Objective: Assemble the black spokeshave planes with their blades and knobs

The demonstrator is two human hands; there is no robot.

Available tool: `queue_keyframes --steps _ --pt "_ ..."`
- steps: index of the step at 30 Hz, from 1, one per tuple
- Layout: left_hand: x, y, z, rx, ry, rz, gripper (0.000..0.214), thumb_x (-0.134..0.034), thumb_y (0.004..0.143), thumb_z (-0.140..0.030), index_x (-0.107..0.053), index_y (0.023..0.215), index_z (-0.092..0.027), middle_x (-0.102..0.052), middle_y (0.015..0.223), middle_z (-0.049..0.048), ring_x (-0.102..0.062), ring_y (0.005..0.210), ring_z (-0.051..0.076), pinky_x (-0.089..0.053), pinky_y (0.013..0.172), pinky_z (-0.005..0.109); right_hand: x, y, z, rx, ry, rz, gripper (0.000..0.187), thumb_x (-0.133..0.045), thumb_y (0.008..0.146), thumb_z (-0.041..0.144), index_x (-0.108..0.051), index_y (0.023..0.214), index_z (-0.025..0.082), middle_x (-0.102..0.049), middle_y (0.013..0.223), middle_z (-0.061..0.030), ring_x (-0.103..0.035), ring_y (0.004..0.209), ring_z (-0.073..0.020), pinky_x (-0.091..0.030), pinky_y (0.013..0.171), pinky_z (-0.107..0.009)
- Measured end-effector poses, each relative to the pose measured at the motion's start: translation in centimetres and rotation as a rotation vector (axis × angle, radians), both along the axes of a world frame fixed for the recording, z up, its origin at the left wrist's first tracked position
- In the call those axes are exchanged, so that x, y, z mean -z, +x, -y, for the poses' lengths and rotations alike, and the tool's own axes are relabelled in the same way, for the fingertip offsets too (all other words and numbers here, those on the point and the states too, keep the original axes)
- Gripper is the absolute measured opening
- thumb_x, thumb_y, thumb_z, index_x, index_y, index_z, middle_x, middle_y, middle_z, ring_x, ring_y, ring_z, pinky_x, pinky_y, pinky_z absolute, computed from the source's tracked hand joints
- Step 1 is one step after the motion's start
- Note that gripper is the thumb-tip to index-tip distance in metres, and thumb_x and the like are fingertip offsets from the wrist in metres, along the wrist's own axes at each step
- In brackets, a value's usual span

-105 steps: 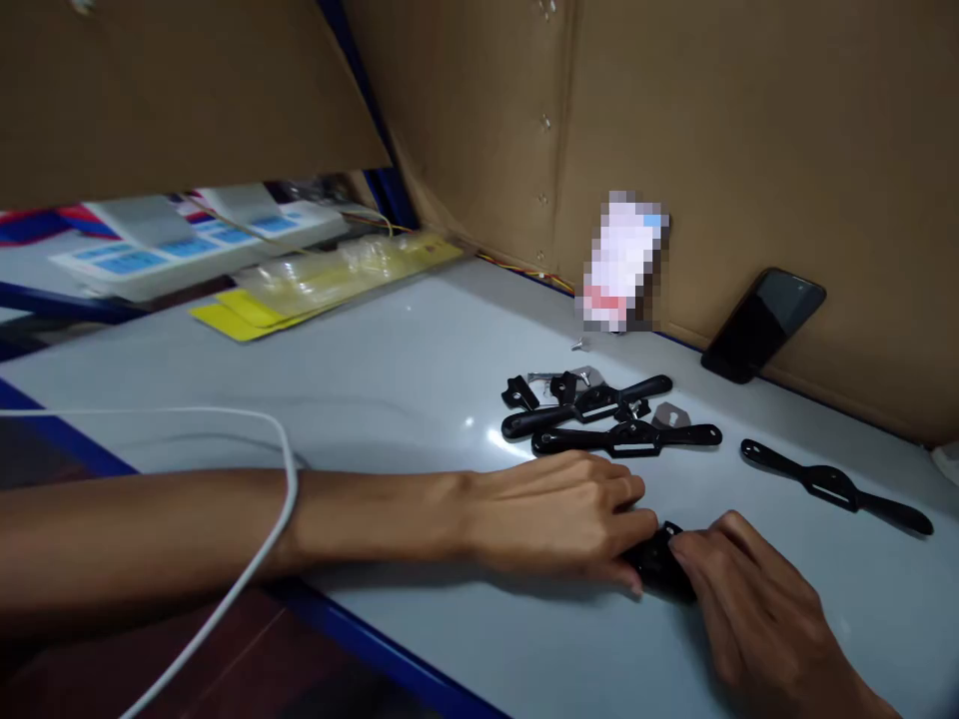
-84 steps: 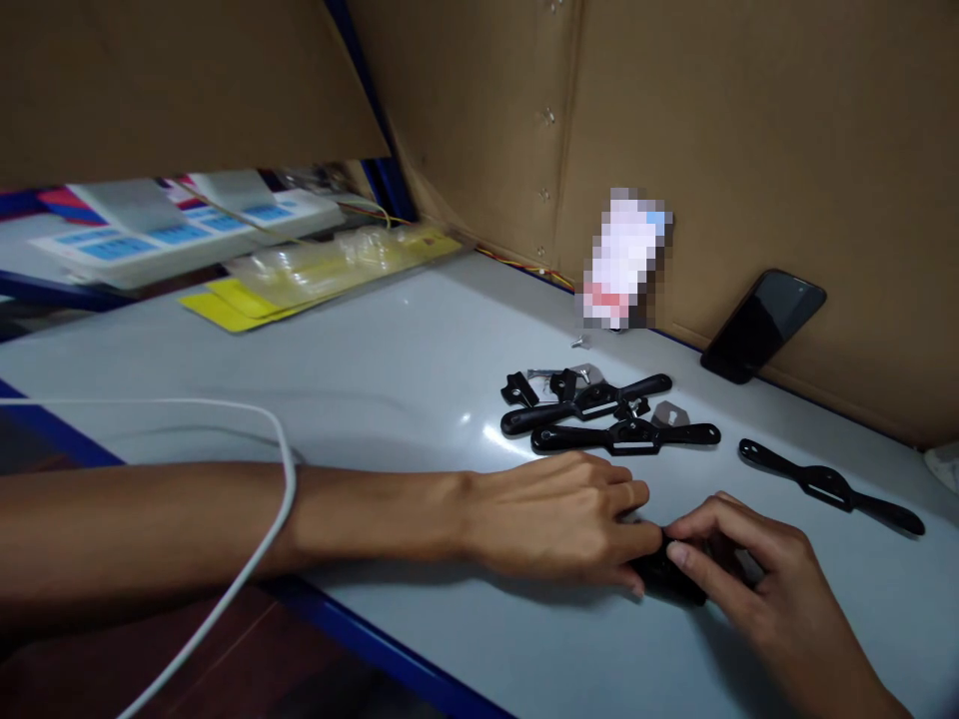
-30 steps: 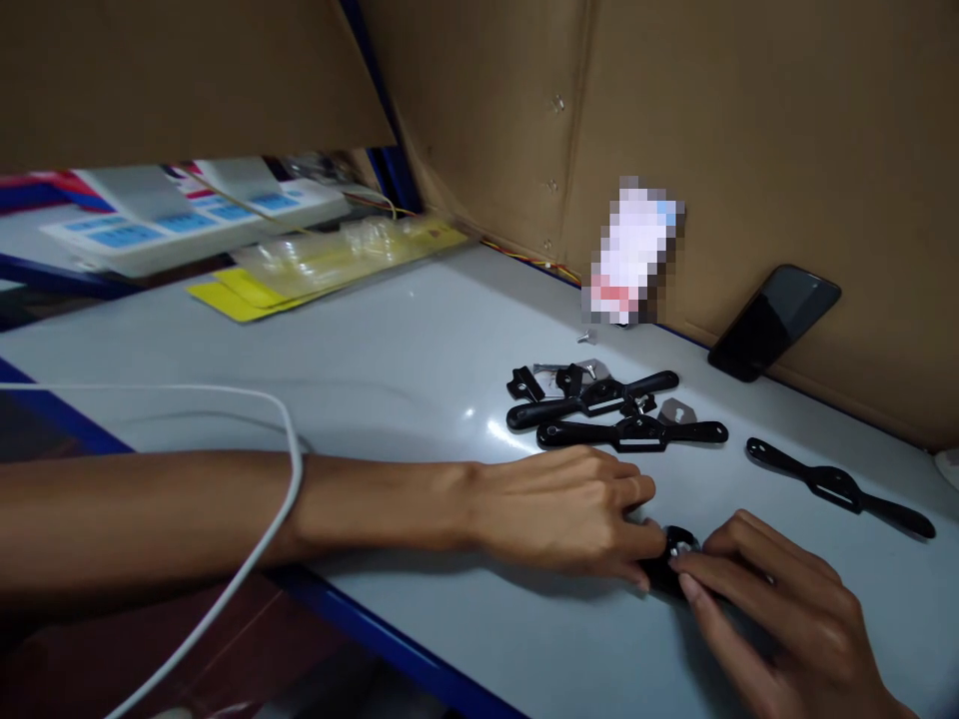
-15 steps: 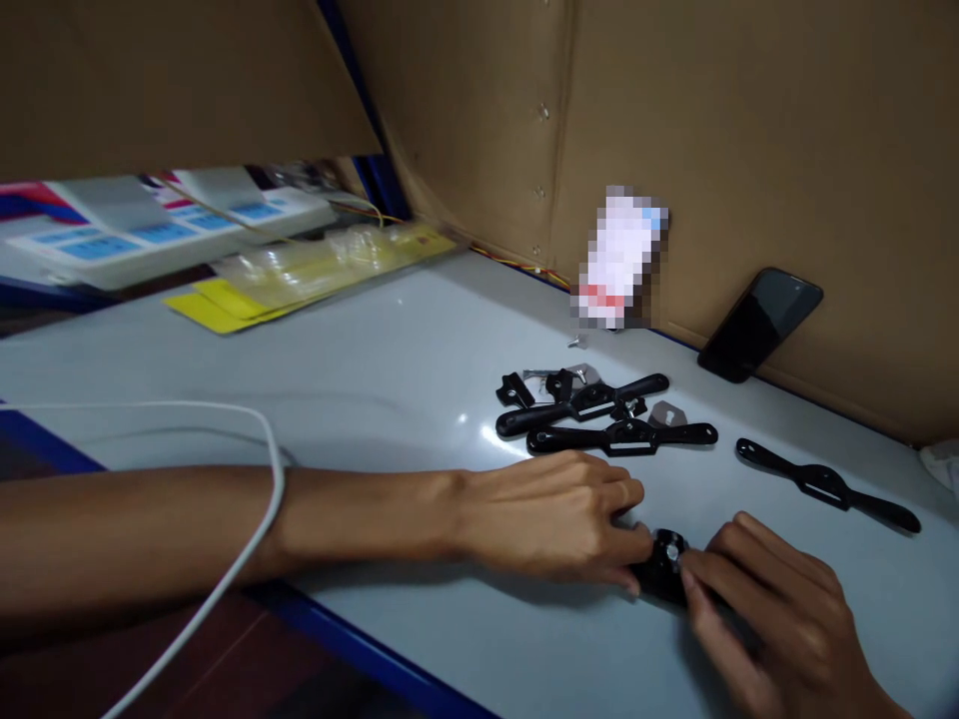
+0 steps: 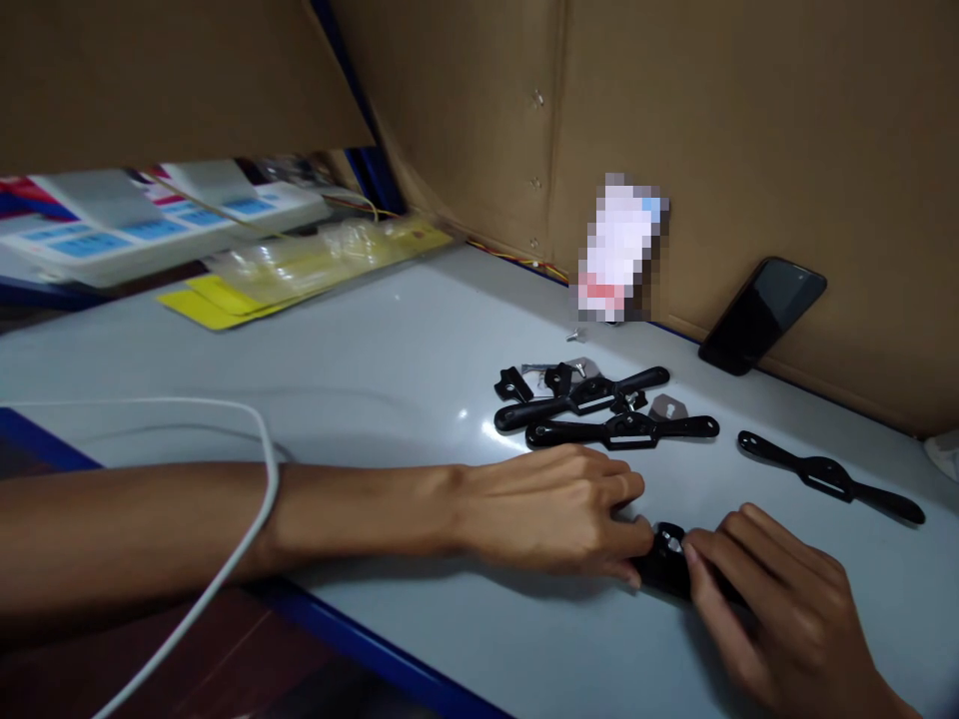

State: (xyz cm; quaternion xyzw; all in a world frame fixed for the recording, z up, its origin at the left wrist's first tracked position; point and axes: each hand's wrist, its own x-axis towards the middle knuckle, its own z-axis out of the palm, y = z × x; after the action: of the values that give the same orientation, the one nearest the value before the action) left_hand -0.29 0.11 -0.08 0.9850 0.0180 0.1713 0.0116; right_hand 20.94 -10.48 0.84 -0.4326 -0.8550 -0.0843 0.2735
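My left hand (image 5: 558, 509) lies flat on the grey table (image 5: 390, 359), its fingertips pinching one side of a small black part (image 5: 665, 561) with a silver screw head on top. Across from it, my right hand (image 5: 786, 614) has its fingertips on the other side of the same part, at the screw. Most of the part is hidden under both hands. Just beyond my left hand lie two black two-handled tool bodies (image 5: 621, 429), crossed, with small black knobs (image 5: 513, 382) and grey metal blades (image 5: 669, 406) around them.
A third black tool body (image 5: 828, 474) lies alone at the right. A dark phone (image 5: 762, 315) leans on the cardboard wall (image 5: 749, 120). Yellow packets (image 5: 300, 270) and white boxes (image 5: 135, 225) sit at the back left. A white cable (image 5: 247, 539) crosses my left forearm.
My right hand's fingers have shifted around the small black part, from covering it to pinching at its screw. My left hand has stayed in place. The view shifted slightly.
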Motion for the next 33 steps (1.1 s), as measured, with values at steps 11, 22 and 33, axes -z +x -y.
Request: queue_keyframes --steps 11,22,33 --pt "0.0 0.0 0.0 0.000 -0.003 -0.026 0.026 -0.073 0.092 -0.042 -0.067 0.086 -0.017 -0.058 0.078 0.0018 -0.049 0.064 0.014 -0.041 0.056 0.030 -0.6 1.6 0.1 0.054 0.025 0.068 0.016 -0.054 0.095 0.008 -0.066 0.086 0.014 -0.059 0.069 -0.0028 -0.054 0.062 -0.0151 -0.042 0.058 -0.030" --pt "0.1 -0.2 0.0 0.001 -0.007 -0.024 0.026 -0.070 0.094 -0.040 -0.066 0.084 -0.016 -0.057 0.078 0.0019 -0.049 0.063 0.014 -0.044 0.056 0.029 -0.3 1.6 0.6 0.034 -0.147 0.014 0.023 -0.051 0.092 0.008 -0.067 0.078 0.017 -0.057 0.068 -0.0010 -0.053 0.062 -0.0147 -0.039 0.056 -0.030" --pt "0.3 -0.3 0.0 -0.005 -0.023 -0.056 0.028 -0.062 0.099 -0.040 -0.068 0.091 -0.015 -0.057 0.081 0.0032 -0.049 0.066 0.015 -0.045 0.057 0.029 -0.1 1.7 0.6 0.002 -0.131 0.028 0.023 -0.050 0.093 0.008 -0.066 0.079 0.018 -0.062 0.068 -0.0019 -0.053 0.062 -0.0159 -0.040 0.056 -0.031"
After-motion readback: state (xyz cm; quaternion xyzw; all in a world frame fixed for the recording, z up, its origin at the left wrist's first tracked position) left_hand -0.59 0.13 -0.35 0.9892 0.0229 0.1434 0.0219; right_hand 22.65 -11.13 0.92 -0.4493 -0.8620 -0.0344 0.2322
